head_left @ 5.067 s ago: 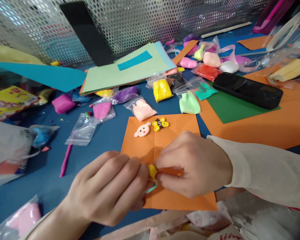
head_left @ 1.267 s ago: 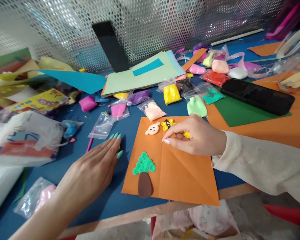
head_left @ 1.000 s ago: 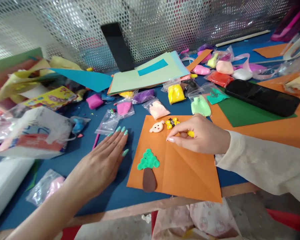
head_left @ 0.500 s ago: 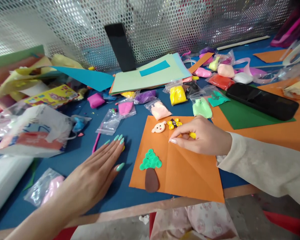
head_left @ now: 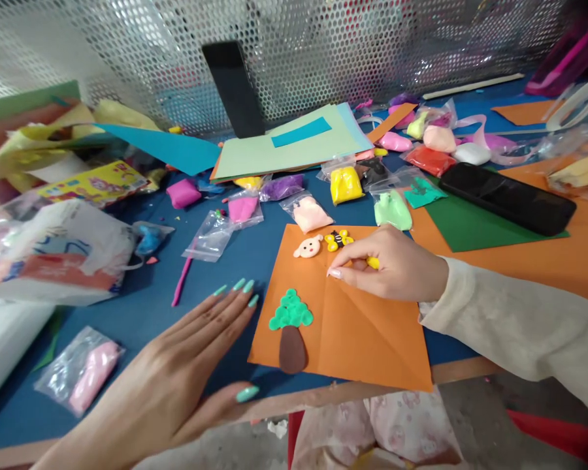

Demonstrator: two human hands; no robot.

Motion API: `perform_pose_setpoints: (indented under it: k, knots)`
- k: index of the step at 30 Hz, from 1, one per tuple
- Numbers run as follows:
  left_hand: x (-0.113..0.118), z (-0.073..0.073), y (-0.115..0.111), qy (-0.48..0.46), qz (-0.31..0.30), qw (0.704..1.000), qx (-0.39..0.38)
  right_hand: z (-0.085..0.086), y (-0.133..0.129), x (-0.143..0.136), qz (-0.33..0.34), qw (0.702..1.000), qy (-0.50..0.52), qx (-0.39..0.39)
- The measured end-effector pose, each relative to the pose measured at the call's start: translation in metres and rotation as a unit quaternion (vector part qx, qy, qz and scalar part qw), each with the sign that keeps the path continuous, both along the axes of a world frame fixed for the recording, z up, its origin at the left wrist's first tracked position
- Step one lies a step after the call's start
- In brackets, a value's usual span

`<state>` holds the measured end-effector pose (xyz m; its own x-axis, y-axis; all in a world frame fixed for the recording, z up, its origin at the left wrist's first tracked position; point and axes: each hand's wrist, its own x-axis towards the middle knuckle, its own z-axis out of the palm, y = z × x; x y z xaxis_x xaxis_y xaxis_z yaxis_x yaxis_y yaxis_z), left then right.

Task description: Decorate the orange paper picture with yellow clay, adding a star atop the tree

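Observation:
My left hand [head_left: 191, 356] lies palm down on the blue table, fingers stretched, thumb spread near the front edge. My right hand [head_left: 389, 264] is over an orange sheet [head_left: 362, 339], thumb and forefinger pinched together; whatever is between the tips is too small to make out. A piece of yellow clay [head_left: 373, 262] shows by its curled fingers; I cannot tell whether it is held. On the sheet are a pale clay face [head_left: 308, 247], a yellow-and-black clay bee [head_left: 339, 240], and a clay tree with green crown [head_left: 291, 309] and brown trunk [head_left: 293, 350].
Bags of clay, such as a yellow one [head_left: 347, 185] and a light green one [head_left: 392, 210], lie behind the sheet. A pink stick [head_left: 181, 282] is beside my left hand. One black phone [head_left: 232, 91] leans on the mesh; a long black object [head_left: 508, 197] lies at right.
My left hand has slid slightly right and nearer, its thumb spreading away. The yellow bit at its fingertips no longer shows. My right hand keeps its pinch in nearly the same place.

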<state>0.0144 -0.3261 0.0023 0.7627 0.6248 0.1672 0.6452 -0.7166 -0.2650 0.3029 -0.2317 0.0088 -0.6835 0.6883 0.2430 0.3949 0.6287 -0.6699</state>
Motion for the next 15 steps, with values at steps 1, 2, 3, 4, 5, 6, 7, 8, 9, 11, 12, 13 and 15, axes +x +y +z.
perform_pose_setpoints:
  k: [1,2,3,4,5,6,7,8,9,11,12,13,15]
  knots:
    - [0.001,0.000,0.002,0.004,-0.008,1.000,-0.009,0.000,0.000,0.000,-0.001,1.000,0.001,0.002]
    - [0.002,-0.001,0.005,0.006,-0.009,1.000,-0.017,0.000,0.000,0.000,-0.005,1.000,0.004,0.003]
    - [0.001,-0.003,0.009,0.010,0.001,1.000,-0.017,0.000,0.000,0.000,-0.011,1.000,0.007,0.005]
    - [0.000,-0.004,0.012,0.007,0.017,1.000,-0.005,0.000,0.000,0.000,-0.018,1.000,0.011,0.008]
    - [-0.001,-0.005,0.013,0.006,0.024,1.000,0.004,0.000,0.000,0.000,-0.023,1.000,0.013,0.012]
    - [-0.003,-0.005,0.011,0.007,0.031,0.999,0.009,0.000,0.000,0.000,-0.025,1.000,0.011,0.016]
    - [-0.005,-0.004,0.007,0.009,0.025,0.999,0.017,0.000,0.000,0.000,-0.024,0.999,0.009,0.020]
    - [-0.007,-0.003,0.002,0.010,0.023,0.999,0.020,-0.001,0.001,-0.001,-0.021,0.999,0.007,0.024]
    - [-0.007,-0.001,-0.004,0.013,0.015,1.000,0.017,-0.002,0.001,-0.002,-0.017,0.999,0.008,0.027]
    - [-0.007,0.001,-0.012,0.003,-0.014,1.000,0.013,-0.005,0.002,-0.003,-0.006,0.999,0.016,0.035]
    - [-0.007,0.001,-0.012,-0.006,-0.017,1.000,0.003,-0.006,0.003,-0.003,-0.002,0.999,0.021,0.038]
    - [-0.007,0.001,-0.009,-0.015,-0.024,1.000,-0.013,-0.007,0.003,-0.003,0.000,0.999,0.025,0.040]
    - [-0.009,-0.002,0.001,-0.029,-0.008,0.998,-0.048,-0.007,0.003,-0.003,-0.004,0.999,0.025,0.034]
